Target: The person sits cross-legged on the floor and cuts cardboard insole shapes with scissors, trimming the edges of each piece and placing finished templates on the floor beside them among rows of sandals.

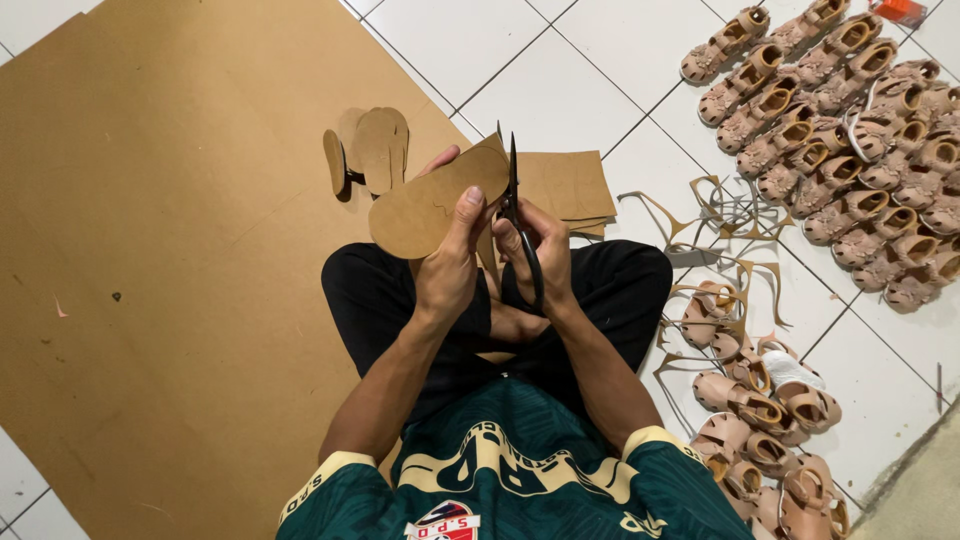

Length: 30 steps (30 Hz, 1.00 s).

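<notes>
My left hand (448, 268) grips a brown sole-shaped piece of board (430, 205), thumb pressed on its upper face. My right hand (538, 255) holds black scissors (516, 215) upright, blades pointing away from me along the right edge of that sole piece. Both hands are raised above my crossed legs in black trousers. Behind the hands lies a small stack of cut brown soles (370, 150) on a large brown board sheet (170, 250).
Rectangular brown board pieces (572, 185) lie on the white tiled floor. Thin offcut strips (715, 215) are scattered to the right. Several tan sandals (845, 140) are in rows at the upper right, more sandals (760, 420) piled beside my right knee.
</notes>
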Each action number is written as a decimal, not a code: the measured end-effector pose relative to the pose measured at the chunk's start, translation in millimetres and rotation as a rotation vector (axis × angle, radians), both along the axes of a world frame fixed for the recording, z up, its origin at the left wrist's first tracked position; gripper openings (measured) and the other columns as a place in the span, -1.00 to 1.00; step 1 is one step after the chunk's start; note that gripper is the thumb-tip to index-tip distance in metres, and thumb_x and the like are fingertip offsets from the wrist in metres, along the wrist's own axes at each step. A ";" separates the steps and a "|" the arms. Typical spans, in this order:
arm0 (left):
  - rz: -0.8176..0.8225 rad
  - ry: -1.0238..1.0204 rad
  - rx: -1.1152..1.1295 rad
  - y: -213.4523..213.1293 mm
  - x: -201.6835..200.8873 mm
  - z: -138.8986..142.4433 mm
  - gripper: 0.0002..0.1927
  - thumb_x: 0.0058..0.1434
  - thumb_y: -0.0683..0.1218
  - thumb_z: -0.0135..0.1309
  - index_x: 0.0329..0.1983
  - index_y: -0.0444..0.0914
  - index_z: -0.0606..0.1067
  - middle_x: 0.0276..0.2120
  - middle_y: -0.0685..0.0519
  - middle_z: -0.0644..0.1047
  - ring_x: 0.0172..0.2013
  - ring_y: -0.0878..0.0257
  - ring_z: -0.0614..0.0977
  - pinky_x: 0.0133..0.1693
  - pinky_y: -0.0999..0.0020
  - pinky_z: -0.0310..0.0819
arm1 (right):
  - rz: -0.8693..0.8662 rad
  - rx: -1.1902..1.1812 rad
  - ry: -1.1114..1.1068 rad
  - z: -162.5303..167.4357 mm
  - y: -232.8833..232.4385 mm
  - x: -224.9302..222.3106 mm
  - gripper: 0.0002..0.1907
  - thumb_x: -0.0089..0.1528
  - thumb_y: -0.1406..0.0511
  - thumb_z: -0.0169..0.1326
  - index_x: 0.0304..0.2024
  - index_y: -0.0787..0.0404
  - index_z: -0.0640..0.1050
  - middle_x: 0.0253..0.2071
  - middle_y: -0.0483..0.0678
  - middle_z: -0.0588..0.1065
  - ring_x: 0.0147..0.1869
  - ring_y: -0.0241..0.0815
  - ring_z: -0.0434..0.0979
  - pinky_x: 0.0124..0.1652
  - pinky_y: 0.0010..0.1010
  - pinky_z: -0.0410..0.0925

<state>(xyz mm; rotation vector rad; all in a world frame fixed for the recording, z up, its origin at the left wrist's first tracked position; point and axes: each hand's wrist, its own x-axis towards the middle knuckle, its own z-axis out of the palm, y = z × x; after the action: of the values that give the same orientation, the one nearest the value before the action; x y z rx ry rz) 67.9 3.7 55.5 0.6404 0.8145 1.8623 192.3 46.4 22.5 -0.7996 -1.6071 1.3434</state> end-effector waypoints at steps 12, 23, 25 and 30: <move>-0.077 0.144 0.003 0.3 -10.5 11.5 -0.50 0.44 -0.18 0.05 0.39 -0.37 0.24 0.12 -0.22 0.48 0.03 0.10 0.67 0.06 0.27 0.70 | -0.018 0.021 -0.029 8.6 -2.0 9.3 -0.39 0.33 -0.10 0.11 0.02 0.33 0.60 -0.53 -0.24 0.39 -0.53 -0.48 0.32 -0.50 -0.61 0.17; -0.118 0.177 -0.005 0.5 -18.8 20.4 -0.49 0.40 -0.18 0.09 0.35 -0.43 0.28 0.06 -0.26 0.53 -0.02 0.04 0.69 0.00 0.19 0.75 | 0.017 -0.010 0.017 17.5 -5.3 11.8 -0.41 0.34 -0.08 0.12 -0.02 0.34 0.61 -0.57 -0.27 0.39 -0.55 -0.51 0.30 -0.54 -0.62 0.15; -0.109 0.230 -0.018 0.8 -22.0 19.0 -0.49 0.41 -0.17 0.10 0.36 -0.44 0.29 0.09 -0.26 0.52 0.04 0.04 0.67 0.06 0.20 0.72 | 0.011 0.007 0.008 16.7 -5.7 13.3 -0.43 0.34 -0.08 0.12 -0.04 0.34 0.61 -0.57 -0.27 0.39 -0.55 -0.51 0.30 -0.54 -0.62 0.14; -0.196 0.128 -0.033 6.4 -30.8 8.7 -0.44 0.40 -0.15 0.08 0.41 -0.42 0.24 0.16 -0.23 0.49 0.14 0.07 0.61 0.17 0.22 0.63 | -0.003 0.036 -0.047 11.6 -4.7 15.5 -0.49 0.36 -0.05 0.13 -0.12 0.30 0.63 -0.61 -0.27 0.38 -0.56 -0.51 0.30 -0.53 -0.61 0.11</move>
<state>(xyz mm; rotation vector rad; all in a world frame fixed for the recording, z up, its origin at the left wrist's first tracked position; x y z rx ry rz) 37.1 10.1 64.2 0.7960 0.8329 1.6406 207.7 41.7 34.1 -0.8168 -1.6616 1.2984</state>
